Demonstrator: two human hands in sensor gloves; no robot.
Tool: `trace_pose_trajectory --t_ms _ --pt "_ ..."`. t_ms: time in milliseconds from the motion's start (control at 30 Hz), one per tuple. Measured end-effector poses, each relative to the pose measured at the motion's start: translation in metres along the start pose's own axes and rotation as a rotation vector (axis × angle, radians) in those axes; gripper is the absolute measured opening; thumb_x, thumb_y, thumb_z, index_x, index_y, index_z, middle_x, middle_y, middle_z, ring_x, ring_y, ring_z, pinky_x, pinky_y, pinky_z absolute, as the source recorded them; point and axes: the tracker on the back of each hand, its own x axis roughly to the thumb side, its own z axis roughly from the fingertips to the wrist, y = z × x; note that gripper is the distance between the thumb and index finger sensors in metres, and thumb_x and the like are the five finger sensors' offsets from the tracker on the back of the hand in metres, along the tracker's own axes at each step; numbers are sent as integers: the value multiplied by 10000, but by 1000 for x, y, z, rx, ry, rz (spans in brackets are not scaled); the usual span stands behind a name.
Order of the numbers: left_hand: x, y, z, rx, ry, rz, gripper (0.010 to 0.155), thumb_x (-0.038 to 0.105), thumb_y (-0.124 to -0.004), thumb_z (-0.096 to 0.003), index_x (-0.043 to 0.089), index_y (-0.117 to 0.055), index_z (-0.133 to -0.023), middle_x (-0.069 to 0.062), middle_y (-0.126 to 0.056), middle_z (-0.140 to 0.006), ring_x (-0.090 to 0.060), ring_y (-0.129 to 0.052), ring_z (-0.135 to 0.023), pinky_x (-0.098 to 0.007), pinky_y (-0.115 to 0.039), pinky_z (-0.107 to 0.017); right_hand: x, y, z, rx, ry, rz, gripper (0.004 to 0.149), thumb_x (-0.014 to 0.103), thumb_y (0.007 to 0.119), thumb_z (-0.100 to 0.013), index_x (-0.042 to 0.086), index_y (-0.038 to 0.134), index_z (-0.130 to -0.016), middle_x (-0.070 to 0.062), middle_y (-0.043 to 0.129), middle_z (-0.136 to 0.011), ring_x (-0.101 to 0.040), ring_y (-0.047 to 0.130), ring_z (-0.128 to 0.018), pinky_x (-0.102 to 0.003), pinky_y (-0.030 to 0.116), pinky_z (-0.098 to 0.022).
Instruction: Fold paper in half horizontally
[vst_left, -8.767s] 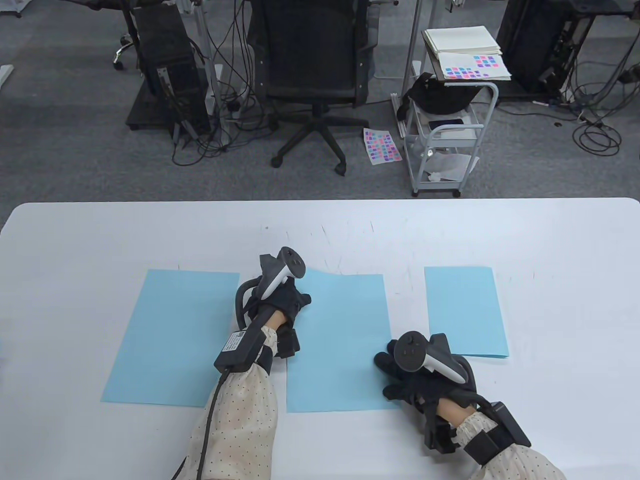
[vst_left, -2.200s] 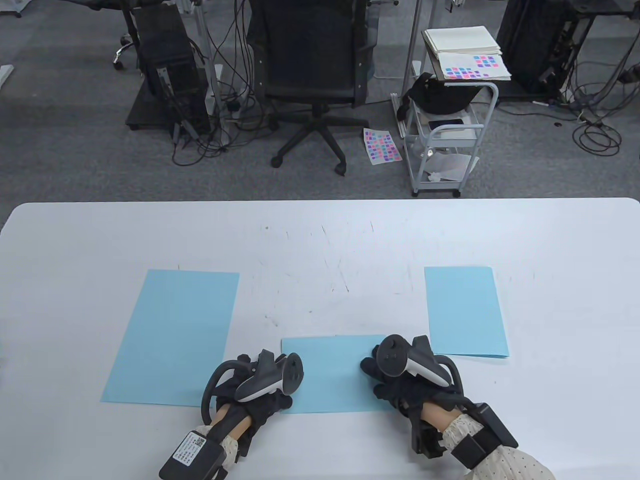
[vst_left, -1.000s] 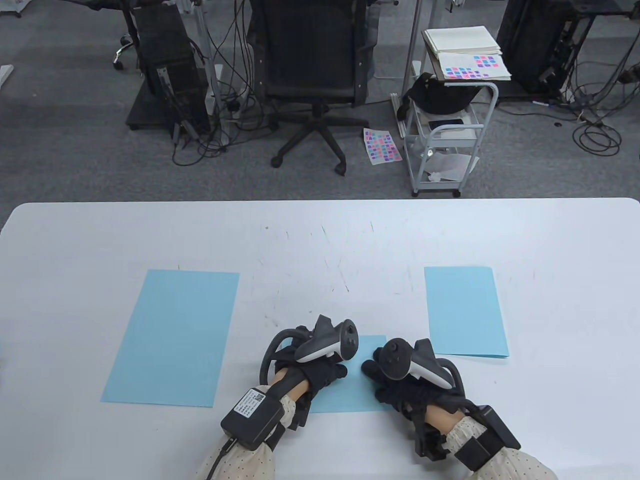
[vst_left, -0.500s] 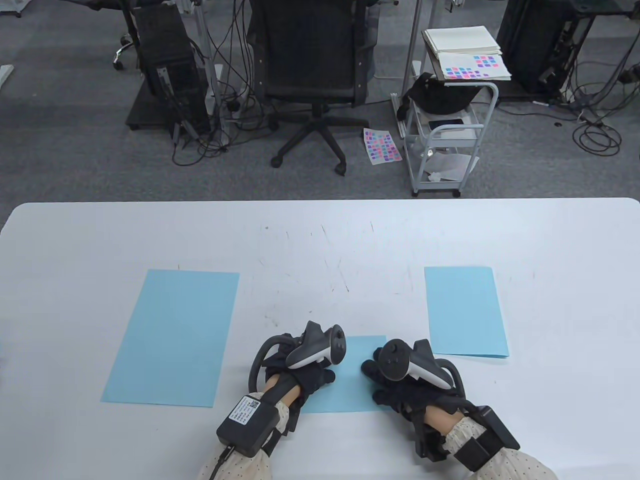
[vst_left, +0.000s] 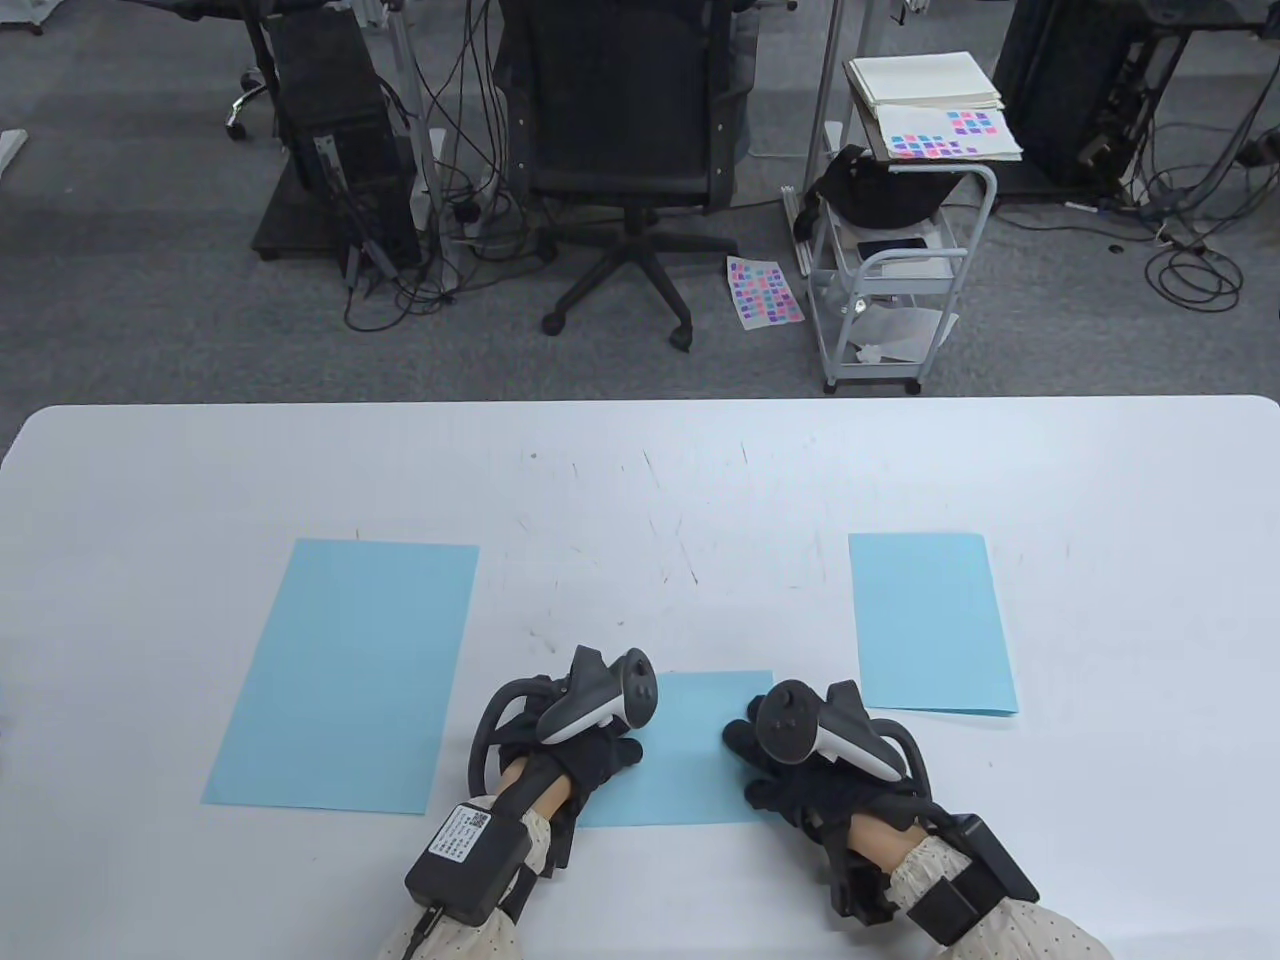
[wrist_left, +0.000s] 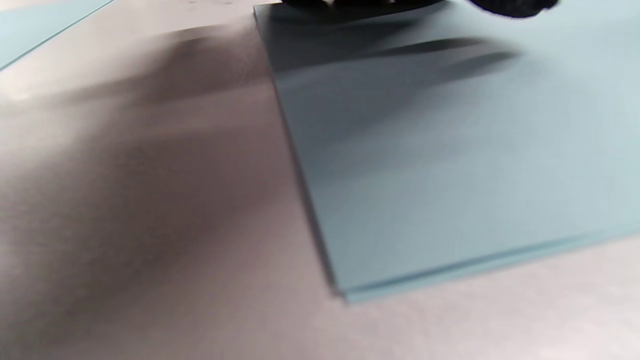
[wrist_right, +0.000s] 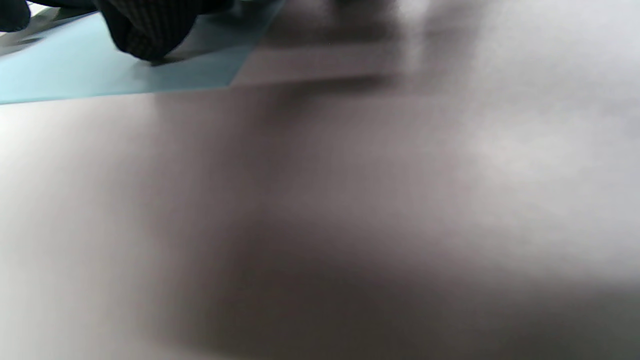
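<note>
A light blue paper (vst_left: 690, 750), folded in half, lies flat near the table's front edge between my hands. My left hand (vst_left: 600, 752) presses on its left part, fingers hidden under the tracker. My right hand (vst_left: 765, 760) rests flat on its right end. In the left wrist view the folded paper (wrist_left: 450, 165) shows two stacked layers at its near edge, with my fingertips (wrist_left: 515, 6) touching it at the top. The right wrist view catches a corner of the paper (wrist_right: 75, 80) with one gloved finger (wrist_right: 145, 30) pressed on it.
An unfolded blue sheet (vst_left: 345, 675) lies to the left, close to my left wrist. A narrower folded blue sheet (vst_left: 930, 620) lies to the right. The white table (vst_left: 640, 470) stretches beyond them. An office chair (vst_left: 625, 150) and a metal cart (vst_left: 890, 260) stand past the far edge.
My left hand has slid leftward across the folded paper over the last second. The right hand and the paper have stayed in place.
</note>
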Motion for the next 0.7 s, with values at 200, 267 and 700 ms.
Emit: trace_pose_trajectory --t_ms 200,267,700 --pt "-11 -1 -1 -23 22 42 638 579 -657 -380 588 -430 -976 324 -374 -1124 -8 -409 -1132 -452 -399 -889 0 0 0 -3 2 0 649 456 691 -474 481 361 -1032 182 199 -1169 -307 99 -1078 -643 104 -733" --pt "-14 -2 -1 -26 27 44 640 580 -657 -380 588 -424 -976 321 -365 -1124 -8 -402 -1133 -453 -397 -889 0 0 0 -4 2 1 647 455 689 -475 479 362 -1032 184 201 -1168 -306 101 -1078 -643 105 -733" --pt "-33 -3 -2 -38 65 64 631 580 -657 -381 591 -427 -968 323 -359 -1119 -23 -408 -1132 -452 -404 -887 0 1 0 -10 5 2 642 453 688 -476 483 363 -1029 186 204 -1168 -306 106 -1078 -642 107 -734"
